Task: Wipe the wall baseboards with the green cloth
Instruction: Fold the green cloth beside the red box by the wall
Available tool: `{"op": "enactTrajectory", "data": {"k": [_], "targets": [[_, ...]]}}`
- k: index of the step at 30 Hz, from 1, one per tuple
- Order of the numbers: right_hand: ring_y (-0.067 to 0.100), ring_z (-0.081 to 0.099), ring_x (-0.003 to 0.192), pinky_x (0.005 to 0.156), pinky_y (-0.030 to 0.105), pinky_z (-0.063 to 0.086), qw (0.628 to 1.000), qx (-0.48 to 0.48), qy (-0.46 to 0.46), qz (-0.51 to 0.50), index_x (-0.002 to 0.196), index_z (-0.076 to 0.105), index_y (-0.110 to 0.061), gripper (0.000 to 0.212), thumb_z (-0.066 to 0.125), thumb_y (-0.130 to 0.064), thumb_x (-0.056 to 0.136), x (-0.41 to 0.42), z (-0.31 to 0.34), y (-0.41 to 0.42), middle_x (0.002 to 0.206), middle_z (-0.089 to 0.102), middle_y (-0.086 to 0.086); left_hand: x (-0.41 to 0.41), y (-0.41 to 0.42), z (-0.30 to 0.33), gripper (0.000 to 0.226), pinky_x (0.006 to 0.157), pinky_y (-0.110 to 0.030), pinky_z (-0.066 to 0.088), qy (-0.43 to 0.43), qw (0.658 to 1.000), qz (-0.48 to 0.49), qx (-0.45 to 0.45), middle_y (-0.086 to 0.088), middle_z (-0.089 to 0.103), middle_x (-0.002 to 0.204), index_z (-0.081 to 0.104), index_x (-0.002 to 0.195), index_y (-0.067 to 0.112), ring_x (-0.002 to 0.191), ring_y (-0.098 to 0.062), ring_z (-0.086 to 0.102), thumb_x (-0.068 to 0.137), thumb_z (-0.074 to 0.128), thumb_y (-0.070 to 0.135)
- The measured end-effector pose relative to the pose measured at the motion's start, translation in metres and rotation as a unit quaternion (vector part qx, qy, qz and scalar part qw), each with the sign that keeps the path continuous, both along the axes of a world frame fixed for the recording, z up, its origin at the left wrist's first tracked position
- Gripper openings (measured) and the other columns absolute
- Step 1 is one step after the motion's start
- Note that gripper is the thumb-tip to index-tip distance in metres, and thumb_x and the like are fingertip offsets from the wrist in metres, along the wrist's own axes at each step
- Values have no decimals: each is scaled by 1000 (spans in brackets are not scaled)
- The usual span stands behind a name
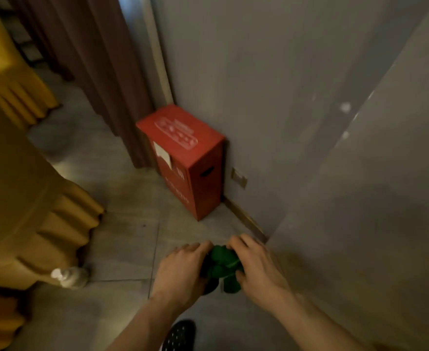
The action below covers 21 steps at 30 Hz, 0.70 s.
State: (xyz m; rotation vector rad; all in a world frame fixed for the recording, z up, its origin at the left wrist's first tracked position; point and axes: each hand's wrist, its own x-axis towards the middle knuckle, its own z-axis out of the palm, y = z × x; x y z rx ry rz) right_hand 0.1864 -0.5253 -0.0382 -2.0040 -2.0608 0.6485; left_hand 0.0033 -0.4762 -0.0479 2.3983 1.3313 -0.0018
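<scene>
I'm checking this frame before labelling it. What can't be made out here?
- Head view: baseboard behind the red box is hidden by it.
- Printing on the box: blurred.
- Green cloth: bunched between left hand and right hand, shape unclear.
- Forearms: cut by bottom edge.

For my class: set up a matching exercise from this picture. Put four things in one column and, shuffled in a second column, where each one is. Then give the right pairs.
Things
1. green cloth
2. red box
3. baseboard
4. yellow drape

Places
A. hanging in folds at the left of the view
B. along the foot of the grey wall, right of the box
C. bunched between the left hand and the right hand
D. standing on the floor in the corner, beside the brown curtain

Pairs: 1-C, 2-D, 3-B, 4-A
</scene>
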Motion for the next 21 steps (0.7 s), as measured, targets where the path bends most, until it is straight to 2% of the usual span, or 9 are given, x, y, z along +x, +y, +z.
{"op": "enactTrajectory", "data": {"k": [2,7,10,12,16,21], "targets": [[21,52,101,78,38,49,1000,13,5,8,106,42,-30,42,63,-7,78,1,50,-6,112,47,-4,3,-11,50,43,69,-31,37,-12,1000,25,2,12,64,106,49,111,37,95,-15,60,76,71,49],[23,54,102,79,40,51,996,82,-15,39,107,44,-28,41,62,-6,78,12,192,-31,110,50,-3,10,-49,184,38,72,-35,51,-64,993,69,74,14,66,99,50,104,38,90,-14,63,71,65,47],[21,55,103,77,27,43,994,101,-3,41,111,47,-27,41,65,-6,81,14,265,-45,115,51,-3,14,-63,253,32,74,-38,55,-73,988,75,115,13,65,100,49,106,39,91,-15,64,78,66,38],[22,56,103,75,24,36,992,117,-9,45,113,49,-26,43,68,-6,80,14,308,-50,116,53,-2,15,-67,293,35,76,-40,56,-67,985,81,134,13,66,106,50,111,40,94,-16,65,82,68,34],[25,58,102,73,26,37,989,136,-14,52,117,50,-22,46,71,-6,79,13,373,-53,116,55,1,13,-64,357,36,76,-38,57,-62,983,86,149,14,65,105,50,110,41,92,-14,65,83,71,31],[27,58,102,72,31,42,985,161,-26,50,118,50,-22,48,72,-7,78,5,411,-35,116,56,2,6,-48,402,35,74,-43,58,-67,980,90,165,9,67,105,52,109,35,93,-21,67,82,73,27]]}}
